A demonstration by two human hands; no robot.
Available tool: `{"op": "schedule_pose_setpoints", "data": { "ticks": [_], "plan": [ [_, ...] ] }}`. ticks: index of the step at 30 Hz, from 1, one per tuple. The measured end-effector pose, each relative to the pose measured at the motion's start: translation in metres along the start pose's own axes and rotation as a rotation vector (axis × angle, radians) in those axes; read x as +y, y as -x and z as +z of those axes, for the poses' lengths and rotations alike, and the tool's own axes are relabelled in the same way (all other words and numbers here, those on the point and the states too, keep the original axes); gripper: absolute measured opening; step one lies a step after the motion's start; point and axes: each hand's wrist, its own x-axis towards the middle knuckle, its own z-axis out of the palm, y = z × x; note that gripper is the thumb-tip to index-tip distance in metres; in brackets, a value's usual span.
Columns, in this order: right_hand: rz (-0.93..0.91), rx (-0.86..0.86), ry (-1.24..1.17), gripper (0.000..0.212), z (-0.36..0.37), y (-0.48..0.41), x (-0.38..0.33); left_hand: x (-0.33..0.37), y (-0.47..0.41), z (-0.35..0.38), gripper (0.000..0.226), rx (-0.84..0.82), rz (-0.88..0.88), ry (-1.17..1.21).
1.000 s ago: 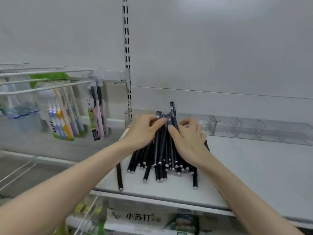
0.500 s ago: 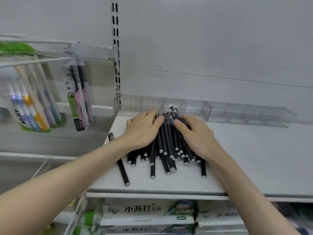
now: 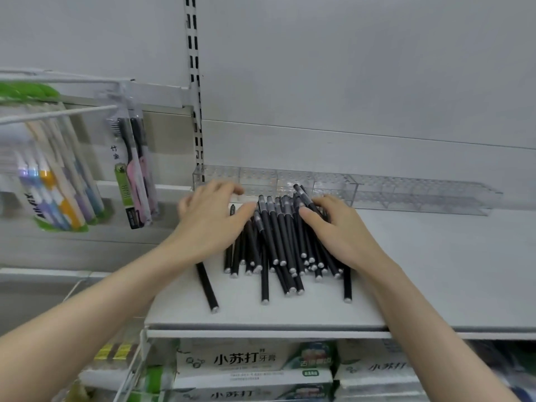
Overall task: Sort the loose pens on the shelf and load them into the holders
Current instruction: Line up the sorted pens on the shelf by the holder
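A pile of several black pens [image 3: 278, 242] with silver ends lies on the white shelf [image 3: 435, 271], tips fanned toward me. My left hand [image 3: 211, 221] rests flat on the pile's left side, fingers spread. On the right side my right hand [image 3: 333, 224] lies with its fingers over the pens, pressing them together. One pen [image 3: 207, 285] lies apart at the left. Behind the pile, a row of clear plastic pen holders [image 3: 377, 190] runs along the back wall, and I see no pens in them.
Packs of toothbrushes [image 3: 133, 169] hang on wire hooks at the left. Toothpaste boxes [image 3: 255, 361] fill the shelf below. A slotted metal upright [image 3: 194, 82] rises behind the holders. Bare shelf stretches to the right of the pile.
The pile has spread lower and flatter on the shelf under both hands. My left fingers have spread and reached toward the holders. The view has shifted nearer.
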Motion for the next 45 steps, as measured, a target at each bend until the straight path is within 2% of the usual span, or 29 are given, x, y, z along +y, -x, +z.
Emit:
{"op": "schedule_pose_setpoints", "data": {
  "ticks": [3,5,11,17,26,32,40,45],
  "plan": [
    [0.027,-0.030,0.060,0.037,0.000,0.000,-0.004,-0.010,0.023,0.007,0.057,-0.156,-0.103,-0.061],
    [0.050,-0.073,0.106,0.049,0.001,0.001,-0.007,-0.006,0.022,0.014,0.061,-0.218,-0.106,-0.062],
    [0.107,-0.126,0.095,0.082,-0.005,-0.002,-0.001,0.010,-0.002,0.031,0.058,-0.177,-0.038,0.066],
    [0.089,-0.102,0.056,0.060,-0.009,0.005,0.006,0.007,-0.006,0.027,0.055,-0.130,0.023,0.154],
    [0.101,-0.070,0.076,0.070,-0.021,0.014,0.005,0.000,-0.002,0.018,0.048,-0.128,0.010,0.156],
    [0.097,-0.025,0.088,0.057,-0.021,0.018,0.006,0.007,0.001,0.014,0.049,-0.127,-0.034,0.073],
    [-0.068,0.171,0.079,0.037,-0.082,0.039,-0.005,0.083,0.007,-0.019,0.034,-0.003,0.367,0.053],
    [-0.107,0.295,0.022,0.025,-0.136,0.077,0.013,0.148,0.038,-0.009,0.027,0.061,0.484,0.101]
  ]
}}
